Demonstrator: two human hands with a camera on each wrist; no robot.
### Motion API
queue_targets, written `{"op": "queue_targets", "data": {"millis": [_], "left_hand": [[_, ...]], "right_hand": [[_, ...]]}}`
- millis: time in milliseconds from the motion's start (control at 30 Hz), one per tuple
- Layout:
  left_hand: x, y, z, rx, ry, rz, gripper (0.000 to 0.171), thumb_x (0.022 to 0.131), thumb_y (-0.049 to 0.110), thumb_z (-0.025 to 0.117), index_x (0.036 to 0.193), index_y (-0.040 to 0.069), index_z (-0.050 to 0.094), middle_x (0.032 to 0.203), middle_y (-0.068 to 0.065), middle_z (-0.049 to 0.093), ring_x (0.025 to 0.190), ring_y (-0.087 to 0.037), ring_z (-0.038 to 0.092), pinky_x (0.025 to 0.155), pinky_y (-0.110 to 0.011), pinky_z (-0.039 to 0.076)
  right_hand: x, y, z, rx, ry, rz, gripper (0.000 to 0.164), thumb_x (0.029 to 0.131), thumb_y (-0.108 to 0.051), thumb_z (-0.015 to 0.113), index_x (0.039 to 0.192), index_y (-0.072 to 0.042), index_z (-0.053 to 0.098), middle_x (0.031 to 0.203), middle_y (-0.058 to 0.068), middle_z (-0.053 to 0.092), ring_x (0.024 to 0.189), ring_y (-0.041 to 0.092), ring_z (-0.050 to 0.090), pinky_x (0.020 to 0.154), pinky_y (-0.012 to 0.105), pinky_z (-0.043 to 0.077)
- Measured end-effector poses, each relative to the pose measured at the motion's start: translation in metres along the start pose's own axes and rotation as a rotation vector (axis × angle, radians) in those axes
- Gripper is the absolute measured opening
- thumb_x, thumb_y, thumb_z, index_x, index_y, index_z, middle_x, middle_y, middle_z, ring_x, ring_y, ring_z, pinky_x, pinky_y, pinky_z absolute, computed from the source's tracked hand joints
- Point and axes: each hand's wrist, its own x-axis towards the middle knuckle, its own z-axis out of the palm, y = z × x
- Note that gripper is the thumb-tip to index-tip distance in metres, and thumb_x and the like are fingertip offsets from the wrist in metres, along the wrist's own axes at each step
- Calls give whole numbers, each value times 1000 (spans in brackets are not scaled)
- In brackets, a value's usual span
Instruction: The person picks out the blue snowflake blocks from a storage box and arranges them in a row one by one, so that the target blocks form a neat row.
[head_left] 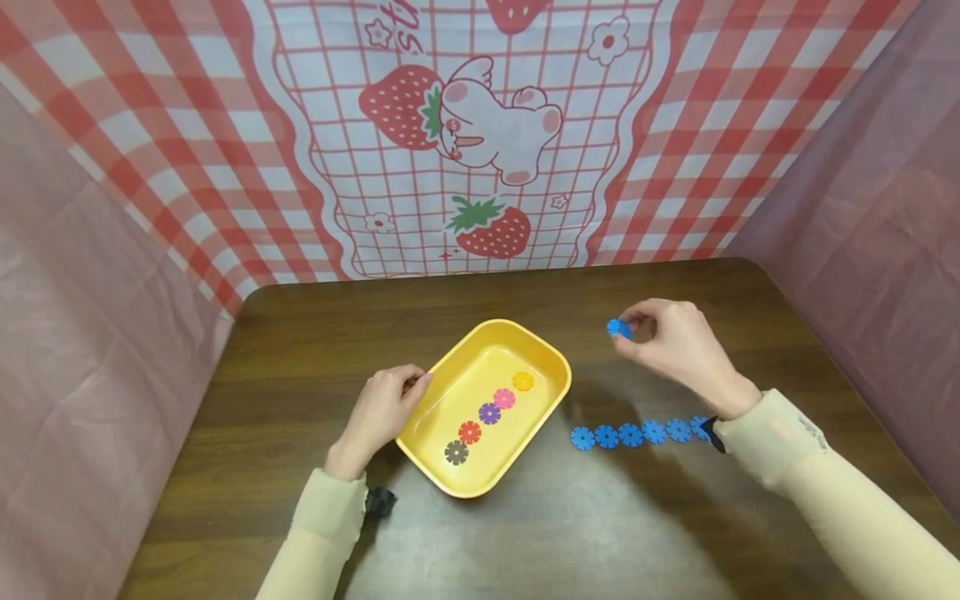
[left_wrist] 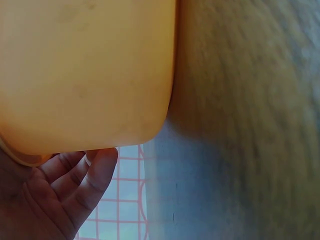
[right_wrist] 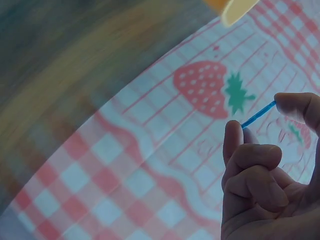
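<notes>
My right hand (head_left: 678, 346) is raised over the table to the right of the tray. Its thumb and index finger pinch a blue notched plastic disc (head_left: 618, 328) by the edges; the right wrist view shows this blue disc (right_wrist: 259, 114) edge-on. Below that hand, a row of several blue notched discs (head_left: 630, 435) lies on the table, its right end partly covered by the wrist. A yellow tray (head_left: 433, 482) stands left of the row. My left hand (head_left: 381, 408) holds its left rim, with fingers against the outer wall in the left wrist view.
Inside the tray lie a black disc (head_left: 456, 452), a red disc (head_left: 469, 432), a purple disc (head_left: 490, 413), a pink disc (head_left: 504, 398) and a yellow disc (head_left: 522, 382), in a slanting line. A strawberry-print cloth (head_left: 480, 225) hangs behind the brown wooden table (head_left: 315, 333).
</notes>
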Motion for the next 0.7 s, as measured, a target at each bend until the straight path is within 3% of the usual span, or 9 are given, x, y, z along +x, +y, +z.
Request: {"op": "queue_targets", "data": {"millis": [333,700], "left_hand": [[-2,0,-2,-7,-12,-13,22,100,23,62,98,4,74,85,-5,70,65,-13,56,62,-31,49],[-2,0,-2,-9,-5,-1,22,101,23,62,98,4,74,85,-5,70,65,-13,56,62,-31,49]], "right_hand": [[-26,36,-38,-31,15,127,25,84,-31,78,97,-10,74,85,2,67,54,17,48,52,30,37],[-64,95,-58,-101,56,207,33,83,-34,80,98,-6,73,82,4,69,60,7,53,55,24,39]]}}
